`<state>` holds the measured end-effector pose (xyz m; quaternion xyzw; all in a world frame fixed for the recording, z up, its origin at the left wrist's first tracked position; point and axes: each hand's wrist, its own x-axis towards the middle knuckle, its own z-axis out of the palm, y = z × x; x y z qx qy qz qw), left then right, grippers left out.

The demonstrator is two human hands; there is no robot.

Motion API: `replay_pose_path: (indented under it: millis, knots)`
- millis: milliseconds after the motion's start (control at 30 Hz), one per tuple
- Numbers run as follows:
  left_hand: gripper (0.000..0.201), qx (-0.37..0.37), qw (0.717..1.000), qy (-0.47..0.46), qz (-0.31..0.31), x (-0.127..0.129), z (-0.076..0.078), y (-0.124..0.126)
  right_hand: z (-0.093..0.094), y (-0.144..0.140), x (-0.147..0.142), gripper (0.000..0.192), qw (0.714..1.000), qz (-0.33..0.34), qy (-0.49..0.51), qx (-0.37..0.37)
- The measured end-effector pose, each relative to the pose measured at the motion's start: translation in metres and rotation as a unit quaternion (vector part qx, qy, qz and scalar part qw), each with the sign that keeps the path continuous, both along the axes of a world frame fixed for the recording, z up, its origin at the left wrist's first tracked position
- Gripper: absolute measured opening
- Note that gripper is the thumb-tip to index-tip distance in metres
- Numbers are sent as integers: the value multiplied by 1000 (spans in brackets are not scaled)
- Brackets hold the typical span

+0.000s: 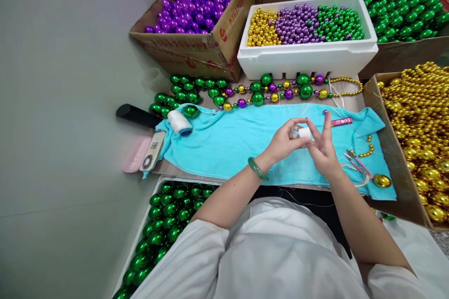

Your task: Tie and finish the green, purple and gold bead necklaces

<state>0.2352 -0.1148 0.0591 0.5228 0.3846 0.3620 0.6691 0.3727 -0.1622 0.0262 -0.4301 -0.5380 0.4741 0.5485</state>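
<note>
white spool [304, 132] half-hidden, L hand [282, 142], R hand [324, 149]

text: none legible | cardboard box [210, 51]: red round logo and red printed lines on its side, too blurred to read | pink case [135, 154]: no readable marking | white foam box [305, 58]: unmarked
</note>
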Motion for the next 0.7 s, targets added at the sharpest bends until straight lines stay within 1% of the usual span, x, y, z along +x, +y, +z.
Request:
replay_pose_path:
  millis: [67, 100, 167, 233, 333, 433, 500, 567, 700]
  knots:
    - [43, 1, 1000, -8, 20, -1, 1, 0, -1, 1, -1, 92, 1000, 8, -10, 0]
    - [41, 19, 999, -10, 30, -1, 2, 0, -1, 1, -1, 93, 1000, 13, -13, -1]
    - [39, 90, 995, -6, 36, -3, 4, -2, -2, 2, 0, 94, 1000, 18, -13, -2]
    - [42, 185, 982, 20, 21, -7, 7, -6, -1, 2, 1, 98, 1000, 19, -11, 0]
    - [47, 326, 942, 78, -12, -15, 10, -16, 3, 1, 4, 102, 1000, 15, -14, 7]
    - [45, 428, 896, 121, -1, -22, 9, -26, 8, -1, 6, 98, 999, 4, -37, 21]
    - [46, 461, 876, 142, 21, -24, 5, -29, 9, -2, 6, 97, 998, -3, -51, 39]
    - [49, 468, 870, 153, 30, -25, 2, -28, 8, -3, 5, 98, 996, -2, -63, 56]
    - [53, 442, 887, 132, 6, -24, 3, -16, 6, -5, 2, 100, 993, 14, -87, 76]
